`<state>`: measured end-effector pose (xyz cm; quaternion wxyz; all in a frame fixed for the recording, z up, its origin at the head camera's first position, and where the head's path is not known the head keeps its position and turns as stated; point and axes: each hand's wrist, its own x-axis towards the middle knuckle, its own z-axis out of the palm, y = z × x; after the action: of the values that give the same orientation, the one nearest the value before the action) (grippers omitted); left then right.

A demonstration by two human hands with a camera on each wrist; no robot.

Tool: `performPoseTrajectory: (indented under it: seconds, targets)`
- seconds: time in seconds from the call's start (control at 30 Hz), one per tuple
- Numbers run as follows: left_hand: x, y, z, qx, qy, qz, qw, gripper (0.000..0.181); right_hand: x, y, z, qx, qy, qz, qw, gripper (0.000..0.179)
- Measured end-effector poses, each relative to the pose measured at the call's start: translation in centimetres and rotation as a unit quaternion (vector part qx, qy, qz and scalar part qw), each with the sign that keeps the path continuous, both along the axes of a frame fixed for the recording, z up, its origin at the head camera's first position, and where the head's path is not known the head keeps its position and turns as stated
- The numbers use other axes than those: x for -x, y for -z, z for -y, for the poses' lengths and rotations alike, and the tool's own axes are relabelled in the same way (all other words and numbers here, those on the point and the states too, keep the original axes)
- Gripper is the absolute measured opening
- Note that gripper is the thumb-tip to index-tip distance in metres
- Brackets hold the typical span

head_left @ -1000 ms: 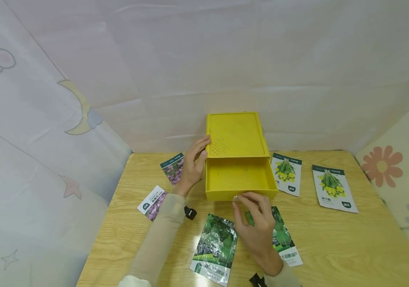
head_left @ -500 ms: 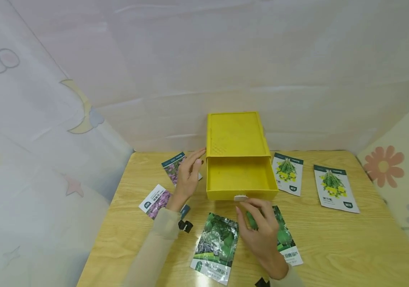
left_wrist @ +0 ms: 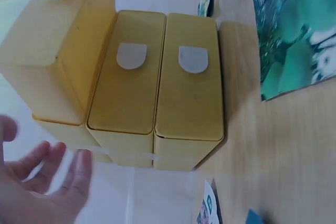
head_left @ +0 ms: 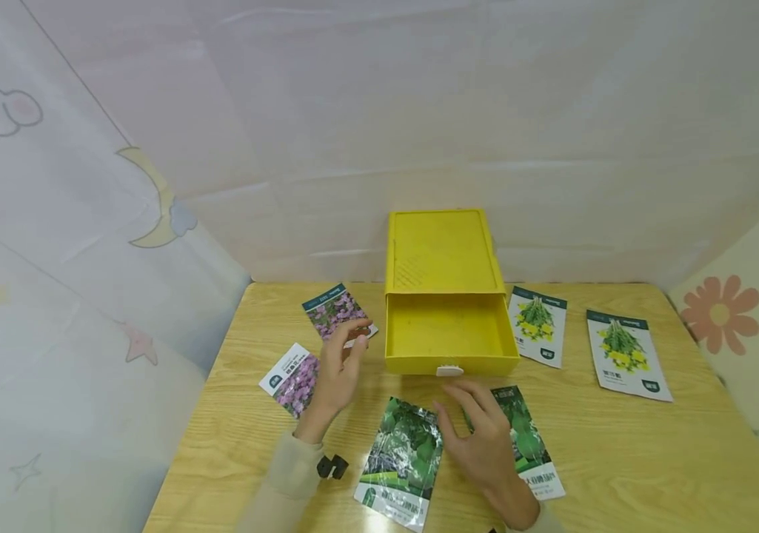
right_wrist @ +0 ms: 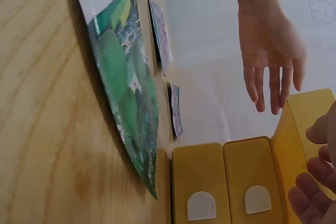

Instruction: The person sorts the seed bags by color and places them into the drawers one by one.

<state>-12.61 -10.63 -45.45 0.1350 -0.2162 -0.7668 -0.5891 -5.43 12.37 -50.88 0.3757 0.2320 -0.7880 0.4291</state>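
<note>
A small yellow drawer cabinet (head_left: 442, 248) stands against the back cloth, its top drawer (head_left: 412, 364) pulled out, with nothing visible inside. A white tab handle (head_left: 449, 371) sits on that drawer's front. Two lower drawers (left_wrist: 189, 98) are closed in the left wrist view. My left hand (head_left: 335, 377) hovers left of the cabinet, fingers loosely bent, holding nothing. Just in front of the handle is my right hand (head_left: 486, 444), fingers relaxed and apart from it, above a green seed packet (head_left: 529, 444) that it partly covers.
Another green packet (head_left: 402, 459) lies between my arms. Two purple-flower packets (head_left: 294, 381) are on the left of the wooden table (head_left: 619, 466), two yellow-flower packets (head_left: 629, 355) on the right. Patterned cloth (head_left: 326, 148) hangs behind and at both sides.
My right hand has let go of the handle and drawn slightly back. The left hand has come off the cabinet's side and moved down and left. The drawer has stayed out.
</note>
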Motion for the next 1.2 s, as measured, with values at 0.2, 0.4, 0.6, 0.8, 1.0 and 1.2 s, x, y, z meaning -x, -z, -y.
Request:
performPoseTrajectory:
  seconds: [0.2, 0.4, 0.6, 0.8, 1.0, 1.2]
  targets:
    - [-1.6, 3.4, 0.8, 0.039, -0.027, 0.053, 0.9974, 0.033, -0.5, 1.5, -0.2, -0.043, 0.017, 0.127, 0.9908, 0.042]
    - [-3.6, 5.3, 1.3, 0.067, -0.035, 0.104, 0.9917, 0.036, -0.7, 2.6, -0.3, -0.097, 0.033, 0.226, 0.9687, 0.051]
    - [-6.0, 6.1, 1.3, 0.111, -0.027, 0.158, 0.9807, 0.048, -0.6, 3.4, -0.5, -0.120, 0.032, 0.266, 0.9559, 0.054]
    - [-8.2, 7.2, 1.3, 0.202, -0.024, 0.190, 0.9606, 0.061, -0.6, 3.9, -0.6, -0.143, 0.023, 0.316, 0.9377, 0.058]
    - [-10.1, 8.0, 1.2, 0.282, -0.028, 0.219, 0.9337, 0.072, -0.7, 4.3, -0.6, -0.165, -0.006, 0.374, 0.9126, 0.065]
    - [-11.2, 8.0, 1.1, 0.341, -0.026, 0.234, 0.9101, 0.080, -0.5, 4.6, -0.5, -0.178, -0.018, 0.386, 0.9047, 0.070]
